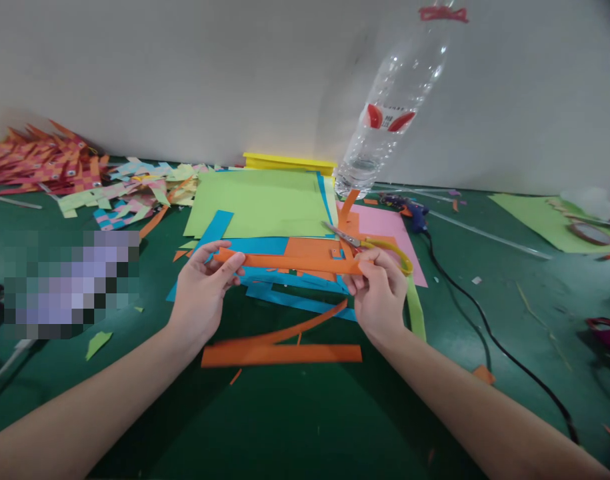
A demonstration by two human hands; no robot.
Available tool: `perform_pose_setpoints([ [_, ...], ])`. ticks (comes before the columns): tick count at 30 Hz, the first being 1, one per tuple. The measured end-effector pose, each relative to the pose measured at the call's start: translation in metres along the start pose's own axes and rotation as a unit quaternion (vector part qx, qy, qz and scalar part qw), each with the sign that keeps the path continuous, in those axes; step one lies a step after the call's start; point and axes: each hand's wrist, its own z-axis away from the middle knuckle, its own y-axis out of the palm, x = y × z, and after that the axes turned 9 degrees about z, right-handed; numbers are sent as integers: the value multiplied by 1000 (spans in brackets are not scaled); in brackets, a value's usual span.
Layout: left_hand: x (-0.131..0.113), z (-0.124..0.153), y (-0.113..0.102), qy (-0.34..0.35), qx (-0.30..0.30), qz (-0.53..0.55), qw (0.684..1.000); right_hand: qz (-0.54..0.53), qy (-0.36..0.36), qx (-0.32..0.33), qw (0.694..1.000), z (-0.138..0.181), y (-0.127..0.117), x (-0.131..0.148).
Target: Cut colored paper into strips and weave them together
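An orange paper strip (295, 263) is stretched level between my two hands, above the green table. My left hand (205, 280) pinches its left end between thumb and fingers. The right end is pinched by my right hand (379, 287). Just behind the right hand lie scissors (355, 241) with yellow handles, resting on paper pieces. Below the held strip, more orange strips (285, 355) lie flat on the table, one of them curved. Blue paper strips (305, 303) and orange scraps sit directly behind.
Light green sheets (259, 200) are stacked at the back, beside a pink sheet (409, 247). A plastic bottle (385, 120) leans against the wall. To the right is a blue glue gun (417, 213) with a black cord. Woven paper pieces (45, 160) are heaped at far left.
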Motion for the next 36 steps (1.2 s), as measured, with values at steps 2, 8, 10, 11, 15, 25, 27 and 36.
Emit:
perform_pose_setpoints([
  [2,2,1,0,-7,6,11,1000,-2,9,5,1000,0,2,1],
  [8,8,7,0,-32,30,25,999,41,15,111,993,9,11,8],
  [10,9,10,1,-35,49,12,998,70,15,151,986,12,12,9],
  [11,9,12,2,-33,62,3,998,83,14,170,982,14,13,9],
  [15,10,21,6,-24,166,-91,982,147,-4,219,965,19,13,9],
  [25,-1,34,2,218,363,-370,827,81,51,43,995,1,8,-2],
  [27,-3,38,3,201,476,-430,740,74,50,38,995,-1,7,-4],
  [36,1,36,4,214,608,-496,582,103,31,62,992,3,7,1],
])
